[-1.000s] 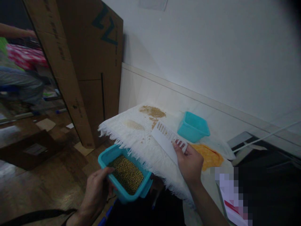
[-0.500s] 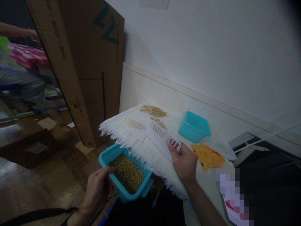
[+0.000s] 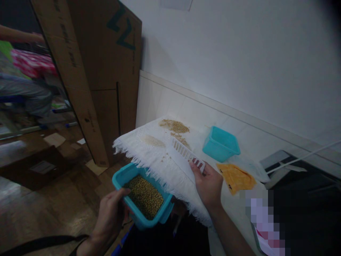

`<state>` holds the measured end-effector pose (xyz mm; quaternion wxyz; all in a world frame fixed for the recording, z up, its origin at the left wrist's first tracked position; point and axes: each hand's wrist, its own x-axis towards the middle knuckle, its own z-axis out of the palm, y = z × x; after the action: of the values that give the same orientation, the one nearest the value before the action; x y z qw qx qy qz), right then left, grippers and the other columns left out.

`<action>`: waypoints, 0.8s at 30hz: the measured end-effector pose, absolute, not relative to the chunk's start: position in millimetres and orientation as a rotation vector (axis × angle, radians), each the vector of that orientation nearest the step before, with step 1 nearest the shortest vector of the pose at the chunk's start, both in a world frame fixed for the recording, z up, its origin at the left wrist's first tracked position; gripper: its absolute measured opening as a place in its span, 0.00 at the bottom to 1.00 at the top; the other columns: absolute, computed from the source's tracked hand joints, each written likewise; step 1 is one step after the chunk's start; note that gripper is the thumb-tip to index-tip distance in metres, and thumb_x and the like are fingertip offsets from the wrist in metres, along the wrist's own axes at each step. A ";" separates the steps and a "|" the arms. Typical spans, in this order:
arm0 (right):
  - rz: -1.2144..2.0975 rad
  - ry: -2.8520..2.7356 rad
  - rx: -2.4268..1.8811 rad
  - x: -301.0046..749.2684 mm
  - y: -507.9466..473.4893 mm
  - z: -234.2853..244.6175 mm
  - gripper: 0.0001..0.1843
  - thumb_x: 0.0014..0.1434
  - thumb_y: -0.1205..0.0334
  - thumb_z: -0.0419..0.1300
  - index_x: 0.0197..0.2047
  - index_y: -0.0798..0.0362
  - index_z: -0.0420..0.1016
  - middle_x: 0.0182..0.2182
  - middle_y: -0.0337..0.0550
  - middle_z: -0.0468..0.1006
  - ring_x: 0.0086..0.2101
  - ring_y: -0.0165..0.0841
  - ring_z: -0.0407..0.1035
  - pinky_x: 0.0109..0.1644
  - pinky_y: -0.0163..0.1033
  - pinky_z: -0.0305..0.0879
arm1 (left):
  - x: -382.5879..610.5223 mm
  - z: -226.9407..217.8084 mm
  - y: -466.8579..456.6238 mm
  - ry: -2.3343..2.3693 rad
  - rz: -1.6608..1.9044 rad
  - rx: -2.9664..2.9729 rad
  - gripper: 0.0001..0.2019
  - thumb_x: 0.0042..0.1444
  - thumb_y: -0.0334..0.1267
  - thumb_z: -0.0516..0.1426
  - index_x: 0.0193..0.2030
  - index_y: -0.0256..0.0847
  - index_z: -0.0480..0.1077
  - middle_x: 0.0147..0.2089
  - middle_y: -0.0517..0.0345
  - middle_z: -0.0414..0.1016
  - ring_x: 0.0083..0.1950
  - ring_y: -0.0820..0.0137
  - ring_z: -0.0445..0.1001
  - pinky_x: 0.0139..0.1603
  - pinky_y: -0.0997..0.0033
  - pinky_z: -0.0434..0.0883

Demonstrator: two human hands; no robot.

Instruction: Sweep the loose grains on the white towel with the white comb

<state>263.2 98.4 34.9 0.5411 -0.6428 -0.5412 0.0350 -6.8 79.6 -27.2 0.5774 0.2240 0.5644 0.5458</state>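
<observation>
the left hand (image 3: 110, 211) has its grip clasped around the left side of a teal plastic tub (image 3: 137, 216) part-filled with dried beans (image 3: 146, 197), held at the near-left edge of a fringed white cloth (image 3: 170, 183). the right hand (image 3: 209, 186) pinches a white slotted scraper (image 3: 182, 161) between thumb and fingers, above the cloth. farther off lie a bean pile (image 3: 179, 126) and, left, pale grains (image 3: 153, 141); right, a second teal tub (image 3: 213, 149) and a yellow cloth (image 3: 238, 179).

Tall cardboard box (image 3: 102, 71) beside a white wall (image 3: 234, 53), red-checked cloth (image 3: 33, 64) at far left, wooden floor (image 3: 71, 206)
</observation>
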 end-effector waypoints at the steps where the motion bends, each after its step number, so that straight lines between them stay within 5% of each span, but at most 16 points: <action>1: 0.093 -1.292 -1.519 261.8 97.9 34.9 0.22 0.68 0.41 0.69 0.43 0.51 0.93 0.36 0.50 0.94 0.33 0.46 0.87 0.37 0.42 0.79 | -6.9 -27.3 79.6 1.321 1.275 0.527 0.19 0.37 0.52 0.68 0.08 0.46 0.70 0.09 0.55 0.67 0.10 0.73 0.61 0.12 0.72 0.57; 24: 0.214 -1.261 -1.461 251.2 103.7 30.1 0.24 0.65 0.38 0.71 0.43 0.52 0.93 0.34 0.48 0.93 0.32 0.45 0.87 0.37 0.41 0.81 | -12.0 -23.5 83.4 1.335 1.303 0.498 0.18 0.36 0.50 0.69 0.09 0.46 0.71 0.10 0.57 0.67 0.11 0.72 0.61 0.12 0.70 0.57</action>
<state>251.2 103.7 30.1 0.5645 -0.6211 -0.5361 0.0910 -12.0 83.4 -23.5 0.5691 0.2119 0.5687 0.5548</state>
